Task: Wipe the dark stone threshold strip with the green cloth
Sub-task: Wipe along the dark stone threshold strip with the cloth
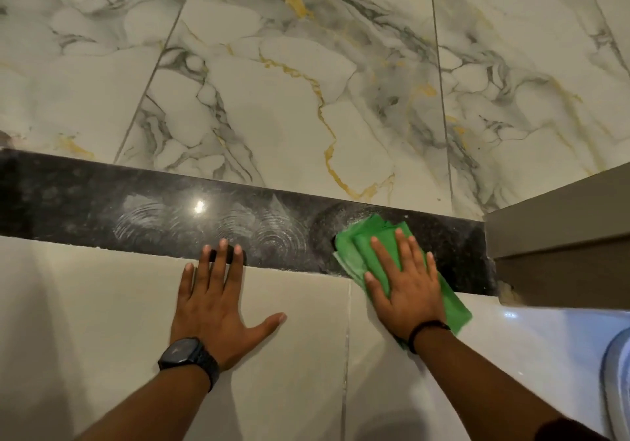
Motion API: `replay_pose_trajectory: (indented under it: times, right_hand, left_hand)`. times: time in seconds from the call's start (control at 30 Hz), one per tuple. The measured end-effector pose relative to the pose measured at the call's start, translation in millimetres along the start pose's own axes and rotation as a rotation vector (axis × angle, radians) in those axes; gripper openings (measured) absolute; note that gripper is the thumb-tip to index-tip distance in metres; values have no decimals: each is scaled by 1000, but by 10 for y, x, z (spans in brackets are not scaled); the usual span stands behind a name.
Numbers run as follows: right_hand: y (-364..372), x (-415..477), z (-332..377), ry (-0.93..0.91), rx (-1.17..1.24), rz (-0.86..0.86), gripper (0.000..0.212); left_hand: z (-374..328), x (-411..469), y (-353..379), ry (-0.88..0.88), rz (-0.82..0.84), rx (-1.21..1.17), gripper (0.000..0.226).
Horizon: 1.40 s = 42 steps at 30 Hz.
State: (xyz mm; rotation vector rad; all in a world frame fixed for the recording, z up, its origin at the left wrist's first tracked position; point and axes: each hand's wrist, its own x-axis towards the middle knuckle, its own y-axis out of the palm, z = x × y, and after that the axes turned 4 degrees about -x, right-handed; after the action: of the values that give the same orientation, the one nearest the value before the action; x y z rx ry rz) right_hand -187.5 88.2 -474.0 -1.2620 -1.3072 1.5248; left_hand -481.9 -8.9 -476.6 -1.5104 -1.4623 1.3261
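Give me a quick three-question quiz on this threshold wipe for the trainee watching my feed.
1. True or false: the right hand presses the green cloth flat with the palm open.
2. Where do the left hand fingertips reach? A) the marbled tile B) the near edge of the dark stone strip C) the door frame
3. Fill in: the pale swirl marks on the strip lie to the ___ of the cloth.

Key:
1. True
2. B
3. left
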Motion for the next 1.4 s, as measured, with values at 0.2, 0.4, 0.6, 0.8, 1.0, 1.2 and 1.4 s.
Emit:
replay_pose_trajectory:
  times: [0.2, 0.4, 0.6, 0.8, 1.0, 1.2, 1.4]
  right_hand:
    - [-32, 450, 558, 249, 56, -63, 59]
    - [-105, 628, 1382, -74, 25, -23, 60]
    - [21, 130, 1417, -454, 18, -5, 56]
    - [-14, 213, 1015, -186, 19, -42, 58]
    - [-38, 626, 1497, 61, 18, -83, 60]
    - [-100, 539, 2217, -208, 37, -23, 61]
    - [5, 142, 1780, -452, 28, -15, 56]
  left_hand:
    - [119, -54, 21, 7, -24, 13, 123]
    - [464, -137, -50, -146, -14, 25, 128]
    - [725, -56, -174, -181, -21, 57, 128]
    - [941, -9, -249, -217, -27, 49, 129]
    - [956, 2, -206, -202, -57, 9, 130]
    - [1071, -54, -214, -163, -36, 13, 132]
    - [1378, -68, -339, -227, -49, 65, 130]
